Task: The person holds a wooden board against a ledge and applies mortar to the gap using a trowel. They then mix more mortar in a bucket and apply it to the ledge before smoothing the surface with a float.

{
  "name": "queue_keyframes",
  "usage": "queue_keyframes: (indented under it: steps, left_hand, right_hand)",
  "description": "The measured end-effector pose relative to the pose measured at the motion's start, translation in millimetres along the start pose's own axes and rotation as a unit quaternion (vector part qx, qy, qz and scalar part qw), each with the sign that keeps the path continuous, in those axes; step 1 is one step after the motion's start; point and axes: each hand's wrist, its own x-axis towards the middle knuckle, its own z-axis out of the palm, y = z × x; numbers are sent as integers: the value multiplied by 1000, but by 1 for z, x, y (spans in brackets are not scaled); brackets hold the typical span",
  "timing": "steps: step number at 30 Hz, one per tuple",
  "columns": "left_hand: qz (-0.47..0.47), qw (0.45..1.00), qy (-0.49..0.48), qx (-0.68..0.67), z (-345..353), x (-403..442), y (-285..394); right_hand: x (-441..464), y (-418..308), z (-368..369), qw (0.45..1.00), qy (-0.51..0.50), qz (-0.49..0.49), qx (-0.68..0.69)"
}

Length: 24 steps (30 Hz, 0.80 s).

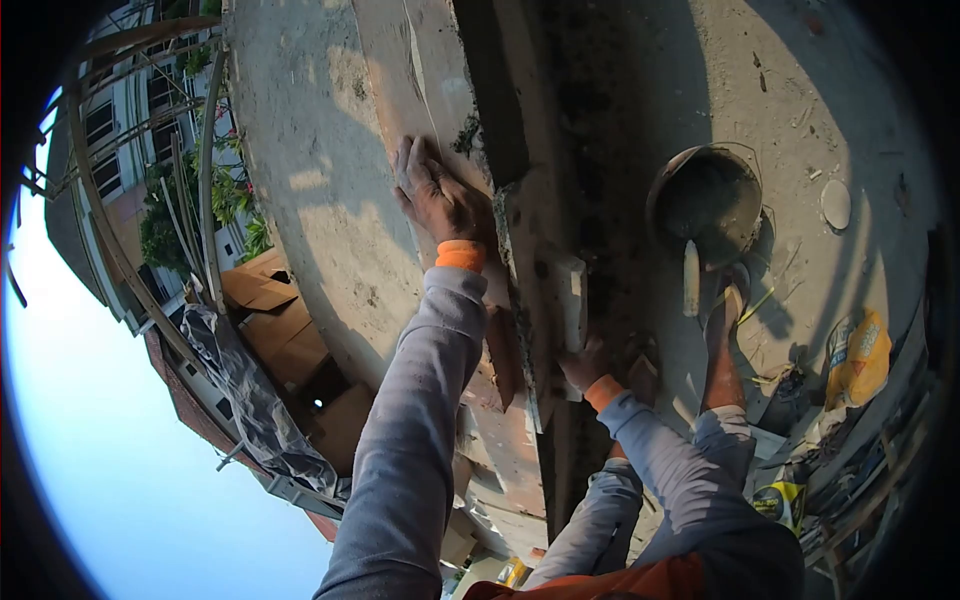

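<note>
My left hand (436, 196) rests with its fingers spread on the top of a concrete ledge (400, 70), close to the edge. Lower and to the right, my right hand (585, 366) is wrapped round the end of a pale, flat tool (574, 300), which lies along the side face of the ledge. What kind of tool it is cannot be made out. Both hands look dusty below orange cuffs.
A bucket (705, 205) with grey contents stands on the ground, a pale handle (691, 280) at its rim. My feet are beside it. Near them lie a round pale disc (835, 204), a yellow bag (862, 358) and wood scraps. Cardboard (285, 330) lies beyond the ledge.
</note>
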Motion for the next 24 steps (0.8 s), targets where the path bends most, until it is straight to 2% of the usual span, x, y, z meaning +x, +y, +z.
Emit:
queue_keyframes:
  steps: [2, 3, 4, 5, 6, 7, 8, 9, 11, 13, 14, 16, 17, 18, 19, 21, 22, 23, 24]
  left_hand:
    - [-7, 1000, 4, 16, 1, 2, 3]
    - [-7, 1000, 7, 16, 2, 5, 7]
    - [-13, 1000, 1, 12, 1, 4, 9]
    - [-21, 1000, -6, 10, -1, 2, 9]
    - [-8, 1000, -4, 1, -3, 1, 8]
    - [-15, 1000, -3, 5, -3, 1, 7]
    - [-18, 1000, -7, 13, -2, 2, 6]
    - [-18, 1000, -8, 18, -3, 3, 7]
    - [-5, 999, 8, 32, -3, 4, 8]
    - [-10, 999, -4, 41, -2, 4, 8]
    - [-21, 999, -8, 36, -2, 4, 8]
    - [-23, 999, -5, 41, -2, 4, 9]
    - [-25, 998, -8, 48, -1, 4, 10]
    - [-25, 998, -12, 48, -1, 4, 9]
    - [-24, 998, -17, 50, -1, 5, 6]
    - [-25, 998, -20, 55, -1, 5, 4]
    - [-30, 998, -19, 48, -1, 5, 6]
    - [-37, 998, -20, 41, -2, 5, 8]
    - [-18, 999, -1, 41, -1, 3, 10]
  right_hand:
    - [32, -7, 5, 993, 49, -101, -24]
    - [67, -19, 2, 996, -22, 18, 82]
    - [107, -16, 6, 974, 81, -212, -12]
    - [125, -87, -8, 981, 101, -163, -2]
    - [163, -115, -16, 982, 62, -176, 30]
    - [181, -154, -21, 989, 97, -103, -33]
    - [210, -163, -23, 991, 92, -92, -7]
    - [219, -173, -30, 983, 101, -147, -47]
    - [213, -167, -30, 997, 45, -20, 62]
    - [179, -112, -19, 997, 70, -35, -5]
    - [155, -76, -11, 984, 16, -3, 179]
    - [78, -79, -12, 988, 13, 150, 21]
    - [52, -80, -15, 990, -30, 65, 125]
    - [40, -63, -8, 997, -11, 51, 51]
    - [45, -65, -8, 997, -9, 54, 50]
    - [81, -83, -2, 978, 38, -168, 114]
    - [116, -117, -12, 977, 41, -207, 30]
    - [142, -153, -18, 979, 79, -182, -42]
    - [191, -156, -17, 986, 67, -150, -13]
